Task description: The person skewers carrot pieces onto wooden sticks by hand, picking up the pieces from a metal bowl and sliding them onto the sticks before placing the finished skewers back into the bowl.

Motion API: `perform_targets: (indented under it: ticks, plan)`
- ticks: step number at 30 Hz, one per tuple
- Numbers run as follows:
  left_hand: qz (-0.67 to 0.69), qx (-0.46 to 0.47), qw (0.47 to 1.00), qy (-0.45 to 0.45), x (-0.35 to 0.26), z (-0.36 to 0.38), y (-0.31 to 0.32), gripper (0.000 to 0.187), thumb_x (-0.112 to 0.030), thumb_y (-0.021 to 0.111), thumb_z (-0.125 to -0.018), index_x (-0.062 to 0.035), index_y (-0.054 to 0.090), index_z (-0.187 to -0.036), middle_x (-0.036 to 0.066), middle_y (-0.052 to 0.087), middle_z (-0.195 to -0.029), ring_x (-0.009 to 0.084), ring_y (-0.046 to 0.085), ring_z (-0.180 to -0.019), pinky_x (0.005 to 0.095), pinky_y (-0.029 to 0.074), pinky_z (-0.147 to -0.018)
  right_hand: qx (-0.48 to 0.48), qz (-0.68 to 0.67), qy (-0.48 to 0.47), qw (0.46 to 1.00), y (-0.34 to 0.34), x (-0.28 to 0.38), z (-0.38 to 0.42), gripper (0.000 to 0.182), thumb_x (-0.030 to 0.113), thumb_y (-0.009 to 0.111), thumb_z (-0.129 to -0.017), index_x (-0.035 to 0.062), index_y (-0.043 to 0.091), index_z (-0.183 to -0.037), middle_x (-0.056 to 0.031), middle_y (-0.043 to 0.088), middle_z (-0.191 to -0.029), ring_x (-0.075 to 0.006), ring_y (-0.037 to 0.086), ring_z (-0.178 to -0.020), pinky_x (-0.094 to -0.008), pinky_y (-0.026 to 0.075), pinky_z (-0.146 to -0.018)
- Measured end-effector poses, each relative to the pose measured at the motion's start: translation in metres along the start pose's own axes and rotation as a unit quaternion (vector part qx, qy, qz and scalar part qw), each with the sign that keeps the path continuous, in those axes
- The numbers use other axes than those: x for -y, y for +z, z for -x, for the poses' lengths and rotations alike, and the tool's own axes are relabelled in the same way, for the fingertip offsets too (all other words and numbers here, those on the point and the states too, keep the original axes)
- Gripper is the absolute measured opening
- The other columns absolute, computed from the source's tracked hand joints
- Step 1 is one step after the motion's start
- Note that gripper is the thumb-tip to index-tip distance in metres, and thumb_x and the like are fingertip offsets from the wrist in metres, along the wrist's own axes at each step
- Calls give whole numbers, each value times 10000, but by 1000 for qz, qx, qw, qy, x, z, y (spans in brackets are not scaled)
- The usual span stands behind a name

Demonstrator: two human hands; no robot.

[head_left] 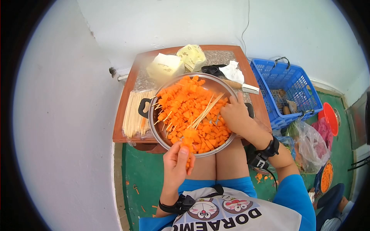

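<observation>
A wide metal pan (152, 129) with black handles holds a heap of diced carrot (214, 134). Finished carrot skewers (181, 92) are piled along its far left, their bare stick ends pointing left. Several loose bamboo sticks (206, 112) lie across the dice. My left hand (177, 161) is closed around a carrot skewer (189, 139) at the pan's near rim, with carrot pieces threaded on it. Inside the right rim, my right hand (236, 111) reaches down to the dice with some fingers curled and others raised. What its fingertips pinch, if anything, is hidden.
Left of the pan lies a bundle of bamboo sticks (135, 115). Behind it are paper packets (165, 68), a white tissue (232, 72) and a peeler-like tool (249, 89). A blue crate (283, 88), plastic bags (310, 146) and another person's foot (330, 195) are at right.
</observation>
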State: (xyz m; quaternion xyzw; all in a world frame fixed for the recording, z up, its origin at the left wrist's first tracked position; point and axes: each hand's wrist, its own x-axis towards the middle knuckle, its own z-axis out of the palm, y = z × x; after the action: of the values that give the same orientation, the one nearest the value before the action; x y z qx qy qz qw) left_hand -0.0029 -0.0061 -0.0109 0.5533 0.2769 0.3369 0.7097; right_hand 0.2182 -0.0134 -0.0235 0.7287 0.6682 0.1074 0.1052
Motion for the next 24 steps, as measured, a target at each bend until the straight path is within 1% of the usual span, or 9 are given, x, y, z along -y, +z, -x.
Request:
perform_targets:
  ticks: [5, 11, 14, 16, 17, 19, 20, 22, 24]
  plan:
    - [-2, -2, 1000, -1, 1, -1, 0, 284, -258, 368, -872, 4, 476, -858, 21, 419, -483, 46, 334, -361, 159, 249, -349, 13, -62, -23, 998, 9, -6, -4, 105, 135, 550, -655, 75, 601, -724, -73, 577, -717, -229, 471, -848, -452, 209, -883]
    - [3, 9, 1000, -4, 3, -2, 3, 268, -247, 392, -866, 9, 472, -850, 22, 424, -491, 41, 333, -359, 157, 255, -344, -98, -243, -17, 965, 1, -12, 6, 188, 120, 589, -600, 26, 577, -762, -109, 555, -721, -258, 482, -805, -397, 301, -824]
    - [-4, 15, 1000, -15, 4, -2, 5, 261, -246, 394, -865, 2, 470, -831, 21, 427, -496, 38, 339, -363, 154, 259, -346, -112, -438, -42, 891, -12, -8, 9, 157, 126, 588, -656, 31, 564, -779, -72, 553, -772, -220, 514, -763, -349, 336, -811]
    - [-7, 25, 999, -21, 2, -3, 8, 253, -241, 399, -864, -6, 460, -790, 18, 429, -498, 36, 343, -368, 153, 257, -346, -48, -699, -30, 713, -22, 0, 12, 164, 126, 555, -728, 21, 545, -855, -62, 560, -762, -166, 538, -679, -273, 418, -677]
    - [-8, 24, 999, -21, 2, -2, 8, 253, -241, 399, -864, -6, 460, -790, 18, 429, -498, 36, 343, -368, 153, 257, -346, -48, -699, -32, 713, -24, 3, 14, 164, 126, 555, -728, 21, 545, -855, -62, 560, -762, -166, 538, -679, -273, 418, -677]
    - [-6, 35, 999, -30, 3, -2, 8, 248, -235, 405, -862, -16, 450, -756, 12, 431, -502, 31, 346, -373, 152, 257, -347, 8, -882, -10, 470, -26, 7, 17, 221, 87, 511, -764, -16, 498, -959, -82, 555, -746, -135, 549, -664, -248, 456, -598]
    - [-7, 34, 999, -29, 2, -2, 9, 248, -235, 405, -862, -16, 450, -756, 12, 431, -502, 31, 346, -373, 152, 257, -347, 8, -883, -11, 470, -25, 8, 17, 221, 87, 511, -764, -16, 498, -959, -82, 555, -746, -135, 549, -664, -248, 456, -598]
    - [-14, 44, 998, -43, 0, -2, 10, 237, -224, 412, -859, -24, 444, -737, 3, 428, -497, 24, 343, -374, 152, 255, -348, 73, -962, -14, 264, -23, 10, 18, 283, 111, 491, -778, -18, 455, -1027, -102, 558, -743, -150, 561, -617, -267, 473, -559]
    - [-22, 42, 998, -40, 1, -2, 12, 230, -218, 414, -859, -24, 448, -739, -2, 425, -493, 20, 338, -377, 152, 253, -349, 93, -965, -17, 243, -28, 11, 19, 277, 126, 475, -792, -23, 455, -1024, -102, 556, -728, -151, 564, -586, -265, 478, -518]
